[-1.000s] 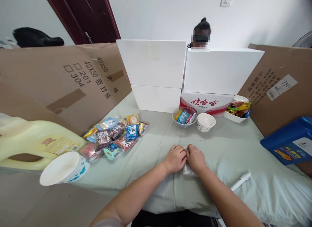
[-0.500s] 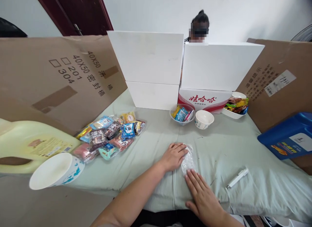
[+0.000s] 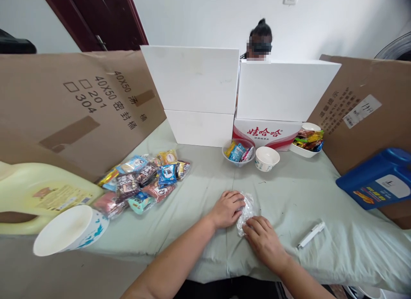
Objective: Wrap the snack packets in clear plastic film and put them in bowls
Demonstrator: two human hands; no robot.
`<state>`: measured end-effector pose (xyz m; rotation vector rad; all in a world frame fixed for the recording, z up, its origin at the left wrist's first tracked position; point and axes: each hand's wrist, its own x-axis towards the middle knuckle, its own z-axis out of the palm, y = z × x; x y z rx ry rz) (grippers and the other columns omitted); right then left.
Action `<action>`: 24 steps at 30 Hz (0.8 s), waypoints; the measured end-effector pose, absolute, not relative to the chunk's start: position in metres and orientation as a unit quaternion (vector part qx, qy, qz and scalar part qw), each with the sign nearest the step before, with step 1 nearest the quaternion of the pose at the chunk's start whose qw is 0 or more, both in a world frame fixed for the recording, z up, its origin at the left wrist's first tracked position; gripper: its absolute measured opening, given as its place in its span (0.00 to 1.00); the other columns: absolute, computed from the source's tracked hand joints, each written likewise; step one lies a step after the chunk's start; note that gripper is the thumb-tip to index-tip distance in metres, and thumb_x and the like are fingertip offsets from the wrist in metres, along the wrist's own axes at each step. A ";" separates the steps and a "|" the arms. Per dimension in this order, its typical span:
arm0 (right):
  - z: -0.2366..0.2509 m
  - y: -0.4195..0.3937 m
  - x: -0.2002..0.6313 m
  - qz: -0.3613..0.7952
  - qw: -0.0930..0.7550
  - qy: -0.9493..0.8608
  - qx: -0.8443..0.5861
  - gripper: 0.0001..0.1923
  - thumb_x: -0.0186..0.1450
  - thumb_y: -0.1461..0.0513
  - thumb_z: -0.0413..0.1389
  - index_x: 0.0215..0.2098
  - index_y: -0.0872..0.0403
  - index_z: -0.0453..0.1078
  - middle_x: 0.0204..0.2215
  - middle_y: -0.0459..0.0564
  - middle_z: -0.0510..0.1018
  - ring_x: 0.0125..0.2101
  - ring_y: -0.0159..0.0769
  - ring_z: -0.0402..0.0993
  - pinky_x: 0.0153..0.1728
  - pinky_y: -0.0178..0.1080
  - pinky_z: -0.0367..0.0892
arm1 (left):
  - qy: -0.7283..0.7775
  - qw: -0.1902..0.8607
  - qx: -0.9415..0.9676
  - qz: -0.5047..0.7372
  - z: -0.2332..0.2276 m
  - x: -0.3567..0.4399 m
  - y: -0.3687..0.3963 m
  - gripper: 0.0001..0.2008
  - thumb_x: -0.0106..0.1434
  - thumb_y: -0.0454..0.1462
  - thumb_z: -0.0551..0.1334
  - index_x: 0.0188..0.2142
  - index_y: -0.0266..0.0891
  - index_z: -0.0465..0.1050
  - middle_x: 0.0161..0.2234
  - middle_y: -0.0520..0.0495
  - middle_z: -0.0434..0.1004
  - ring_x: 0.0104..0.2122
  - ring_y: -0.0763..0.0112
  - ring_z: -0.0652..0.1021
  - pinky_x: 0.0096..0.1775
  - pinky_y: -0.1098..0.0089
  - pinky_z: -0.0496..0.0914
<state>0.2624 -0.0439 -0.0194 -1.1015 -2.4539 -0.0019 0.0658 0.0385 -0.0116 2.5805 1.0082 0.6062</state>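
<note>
A crumpled piece of clear plastic wrap (image 3: 247,208) lies on the cloth-covered table in front of me. My left hand (image 3: 227,210) curls its fingers over the plastic's left edge. From the lower right, my right hand (image 3: 263,240) grips the near end with bent fingers, its thumb hidden. Beyond the hands stand a clear bowl (image 3: 238,162) of wrapped snacks and a small white paper bowl (image 3: 267,158). A white pen-like object (image 3: 311,235) lies to the right of my right hand.
Snack packets (image 3: 141,183) are heaped at left, near a large tilted paper tub (image 3: 61,232) and a yellow jug (image 3: 48,192). White boxes (image 3: 195,85) form a back wall, with a person (image 3: 261,37) behind. A blue jug (image 3: 375,179) and snack-filled dish (image 3: 305,150) sit at right.
My right hand has gone from lying flat to bent fingers on the plastic and has moved slightly up. The left hand stays on the plastic, its fingers more curled. The view has shifted slightly.
</note>
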 end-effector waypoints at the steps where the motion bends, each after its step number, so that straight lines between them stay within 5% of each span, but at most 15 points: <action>1: -0.019 -0.044 0.263 -0.009 0.229 -0.894 -0.385 0.11 0.68 0.66 0.49 0.46 0.51 0.69 0.44 0.53 0.75 0.48 0.42 0.69 0.50 0.50 0.65 | 0.345 0.158 0.900 0.213 -0.011 0.065 0.039 0.13 0.61 0.35 0.62 0.46 0.44 0.73 0.52 0.47 0.73 0.56 0.59 0.67 0.56 0.56 0.58; 4: -0.013 -0.043 0.267 -0.001 0.225 -0.912 -0.343 0.12 0.69 0.67 0.47 0.45 0.51 0.70 0.44 0.51 0.76 0.50 0.41 0.68 0.54 0.51 0.62 | 0.315 0.183 0.906 0.215 -0.011 0.065 0.040 0.13 0.59 0.38 0.64 0.45 0.45 0.74 0.51 0.49 0.75 0.56 0.59 0.67 0.56 0.57 0.58; 6: -0.007 -0.037 0.269 0.040 0.191 -0.922 -0.335 0.12 0.70 0.66 0.46 0.44 0.51 0.70 0.39 0.50 0.77 0.43 0.38 0.72 0.47 0.45 0.66 | 0.306 0.199 0.906 0.216 -0.013 0.064 0.041 0.19 0.58 0.39 0.65 0.49 0.44 0.72 0.50 0.49 0.75 0.55 0.59 0.67 0.56 0.57 0.59; 9: -0.001 -0.019 0.268 0.096 0.135 -0.906 -0.389 0.13 0.71 0.64 0.44 0.42 0.52 0.70 0.33 0.48 0.77 0.33 0.34 0.73 0.34 0.35 0.66 | 0.312 0.217 0.897 0.226 -0.015 0.064 0.041 0.30 0.58 0.37 0.63 0.60 0.43 0.60 0.50 0.47 0.75 0.55 0.59 0.67 0.56 0.57 0.60; 15: -0.011 0.023 0.254 0.069 0.130 -0.820 -0.553 0.14 0.72 0.61 0.42 0.41 0.53 0.68 0.35 0.50 0.77 0.31 0.33 0.74 0.29 0.33 0.60 | 0.334 0.228 0.888 0.218 -0.017 0.063 0.043 0.41 0.54 0.30 0.58 0.66 0.40 0.44 0.55 0.40 0.68 0.55 0.58 0.68 0.56 0.54 0.61; 19: -0.023 0.029 0.245 0.042 0.124 -0.801 -0.584 0.13 0.72 0.61 0.42 0.38 0.53 0.67 0.33 0.49 0.76 0.29 0.32 0.73 0.26 0.33 0.57 | 0.334 0.235 0.880 0.244 -0.019 0.063 0.044 0.38 0.54 0.29 0.57 0.64 0.42 0.48 0.55 0.41 0.68 0.55 0.58 0.68 0.56 0.53 0.62; 24: -0.027 0.027 0.241 0.014 0.116 -0.797 -0.593 0.13 0.71 0.60 0.43 0.35 0.53 0.67 0.31 0.48 0.74 0.27 0.32 0.72 0.25 0.34 0.55 | 0.358 0.178 0.840 0.368 -0.016 0.064 0.040 0.20 0.57 0.27 0.52 0.49 0.38 0.66 0.45 0.41 0.72 0.47 0.61 0.71 0.50 0.57 0.68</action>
